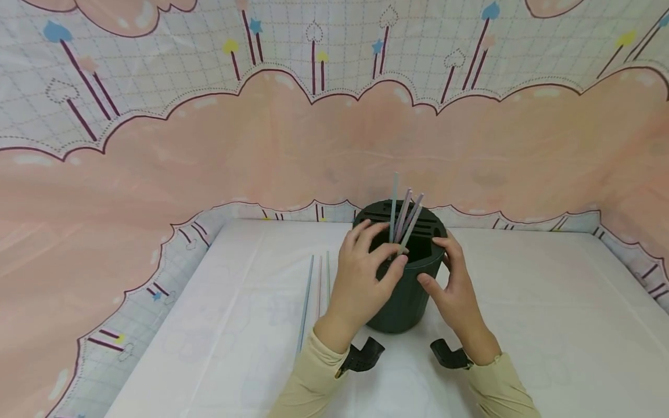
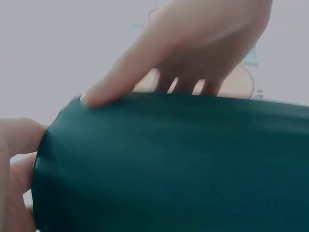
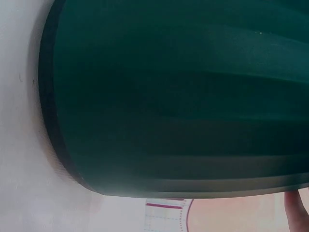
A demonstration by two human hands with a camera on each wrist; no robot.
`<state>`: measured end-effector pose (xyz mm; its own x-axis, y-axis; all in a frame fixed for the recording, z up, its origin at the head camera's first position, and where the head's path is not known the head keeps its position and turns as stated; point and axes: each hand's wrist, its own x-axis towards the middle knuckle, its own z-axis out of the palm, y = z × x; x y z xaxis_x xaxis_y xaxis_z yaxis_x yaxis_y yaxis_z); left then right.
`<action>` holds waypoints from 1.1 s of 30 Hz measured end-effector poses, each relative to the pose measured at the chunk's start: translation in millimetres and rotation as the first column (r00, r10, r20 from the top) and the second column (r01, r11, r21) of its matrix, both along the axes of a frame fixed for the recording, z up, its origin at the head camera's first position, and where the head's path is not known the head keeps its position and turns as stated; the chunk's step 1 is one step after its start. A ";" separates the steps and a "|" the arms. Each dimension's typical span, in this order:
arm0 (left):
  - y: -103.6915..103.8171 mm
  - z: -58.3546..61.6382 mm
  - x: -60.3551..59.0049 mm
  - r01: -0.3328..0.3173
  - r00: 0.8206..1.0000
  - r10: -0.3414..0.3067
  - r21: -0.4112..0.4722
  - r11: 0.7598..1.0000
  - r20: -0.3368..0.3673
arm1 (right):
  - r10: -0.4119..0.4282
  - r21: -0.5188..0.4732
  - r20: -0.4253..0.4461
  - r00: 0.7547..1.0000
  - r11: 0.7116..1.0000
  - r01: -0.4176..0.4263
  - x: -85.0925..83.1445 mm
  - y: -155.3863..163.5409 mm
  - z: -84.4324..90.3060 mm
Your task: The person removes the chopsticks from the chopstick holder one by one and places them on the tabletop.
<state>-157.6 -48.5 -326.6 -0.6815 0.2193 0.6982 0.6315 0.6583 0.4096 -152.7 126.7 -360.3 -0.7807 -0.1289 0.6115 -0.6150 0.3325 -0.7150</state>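
A dark green ribbed bucket with a slotted top stands upright on the white table. Several thin pastel straws rise from its opening. At that opening, my left hand pinches the straws low down; their lower ends are hidden. The right hand grips the bucket's right side, thumb at the front and fingers at the rim. In the left wrist view, the right hand lies along the bucket wall, and left fingers reach round the rim. The bucket wall fills most of the right wrist view.
Several more straws lie on the table left of my left forearm. A patterned cloth stands behind the white table top. Black wrist camera mounts sit at both wrists, close in front of the bucket.
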 end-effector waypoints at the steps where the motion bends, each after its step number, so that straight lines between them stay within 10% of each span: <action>1: 2.7 0.6 2.1 -0.004 1.000 0.003 -0.029 1.000 -0.021 | -0.002 0.001 -0.002 1.000 1.000 0.002 0.0 0.1 0.0; 8: 4.5 2.6 7.4 -0.026 0.998 0.023 -0.049 0.998 -0.053 | 0.002 0.000 0.002 1.000 1.000 -0.002 1.1 -0.4 0.6; 18: -9.8 19.9 15.3 0.093 0.995 -0.085 0.174 0.980 -0.051 | 0.003 -0.007 0.001 1.000 1.000 -0.003 4.7 -1.8 1.4; 28: -36.1 33.4 22.6 0.303 0.953 -0.285 0.379 0.874 -0.105 | -0.030 0.012 0.028 0.999 0.999 0.029 7.4 -2.4 3.5; 33: -48.3 40.9 26.2 0.411 0.909 -0.378 0.543 0.733 -0.179 | -0.035 0.015 0.027 0.999 0.999 0.034 8.5 -2.9 3.4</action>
<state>-131.5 -96.9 -285.6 -0.5808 0.0225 0.8138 0.8141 0.0119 0.5806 -144.1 123.8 -356.8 -0.8013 -0.1104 0.5881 -0.5832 0.3637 -0.7264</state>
